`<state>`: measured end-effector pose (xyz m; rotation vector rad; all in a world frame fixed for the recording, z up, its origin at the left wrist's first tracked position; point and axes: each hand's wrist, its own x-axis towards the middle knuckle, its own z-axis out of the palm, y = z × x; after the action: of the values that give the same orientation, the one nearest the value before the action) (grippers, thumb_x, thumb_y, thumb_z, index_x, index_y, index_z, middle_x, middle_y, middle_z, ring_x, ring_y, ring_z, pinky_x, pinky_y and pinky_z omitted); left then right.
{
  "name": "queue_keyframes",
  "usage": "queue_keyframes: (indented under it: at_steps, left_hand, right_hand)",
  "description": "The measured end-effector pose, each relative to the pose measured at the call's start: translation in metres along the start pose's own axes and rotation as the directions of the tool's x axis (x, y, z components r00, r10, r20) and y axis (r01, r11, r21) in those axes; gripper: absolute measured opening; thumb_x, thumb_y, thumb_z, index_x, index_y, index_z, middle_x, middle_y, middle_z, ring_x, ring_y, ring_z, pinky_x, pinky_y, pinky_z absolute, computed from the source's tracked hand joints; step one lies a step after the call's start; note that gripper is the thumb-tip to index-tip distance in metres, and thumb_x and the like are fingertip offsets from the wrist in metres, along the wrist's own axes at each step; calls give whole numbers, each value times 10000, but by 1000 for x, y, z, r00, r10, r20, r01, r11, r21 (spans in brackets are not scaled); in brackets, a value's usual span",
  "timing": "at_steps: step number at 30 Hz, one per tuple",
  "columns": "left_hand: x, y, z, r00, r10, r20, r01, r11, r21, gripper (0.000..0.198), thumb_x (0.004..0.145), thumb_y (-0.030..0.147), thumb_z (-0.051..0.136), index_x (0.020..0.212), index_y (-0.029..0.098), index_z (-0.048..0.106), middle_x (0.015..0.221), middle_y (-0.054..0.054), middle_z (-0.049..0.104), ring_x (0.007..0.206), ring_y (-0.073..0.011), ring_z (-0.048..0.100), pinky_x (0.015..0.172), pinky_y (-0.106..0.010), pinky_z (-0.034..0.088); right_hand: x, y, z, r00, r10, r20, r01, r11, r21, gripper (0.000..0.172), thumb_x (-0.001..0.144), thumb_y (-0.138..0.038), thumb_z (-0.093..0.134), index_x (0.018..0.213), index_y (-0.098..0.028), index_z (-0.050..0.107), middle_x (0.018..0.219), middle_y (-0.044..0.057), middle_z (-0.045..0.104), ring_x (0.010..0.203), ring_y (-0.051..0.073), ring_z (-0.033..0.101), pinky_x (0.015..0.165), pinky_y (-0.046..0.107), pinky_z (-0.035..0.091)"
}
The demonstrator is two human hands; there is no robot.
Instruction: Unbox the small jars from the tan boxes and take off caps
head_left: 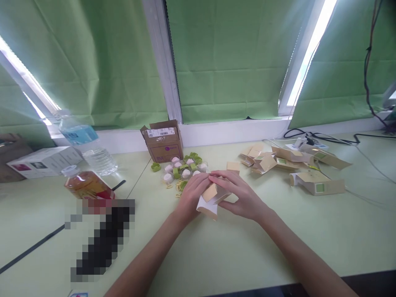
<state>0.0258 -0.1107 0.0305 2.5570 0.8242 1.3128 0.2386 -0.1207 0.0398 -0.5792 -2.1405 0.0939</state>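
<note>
Both my hands meet at the middle of the pale green table [235, 247]. My left hand [191, 198] and my right hand [239, 194] are closed around one small tan and white carton [210, 201], its flaps partly folded. Just behind my hands lies a cluster of small round clear containers with white contents and green lids [182, 168]. A little tan carton [233, 166] stands beyond my right fingers.
A pile of flat tan cartons [297, 163] lies to the right. A brown shipping box [162, 142] stands by the window sill. At the left are a water bottle [88, 142], an amber drink bottle [86, 185], a white box [45, 161]. Cables [328, 138] run at the far right.
</note>
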Motion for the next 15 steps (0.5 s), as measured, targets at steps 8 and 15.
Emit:
queue_keyframes:
  at_steps: [8,15]
  left_hand:
    - [1,2,-5,1000,19,-10,-19,1000,10,383,940,247,652,1323,255,649,1359,-138,671,1280,-310,604,1066,-469,451]
    - [2,3,-7,998,-33,54,39,993,-114,307,898,272,699,1204,265,731,1231,-113,745,1175,-298,677,1076,-458,458]
  right_hand:
    - [-3,3,4,993,-59,-104,53,996,-67,616,923,-237,694,1487,-380,493,1354,100,637,1226,286,628,994,468,538]
    - [-4,1,8,982,-78,-172,73,997,-33,559,917,-190,686,1425,-386,560,1167,78,704,1065,253,682,895,432,562]
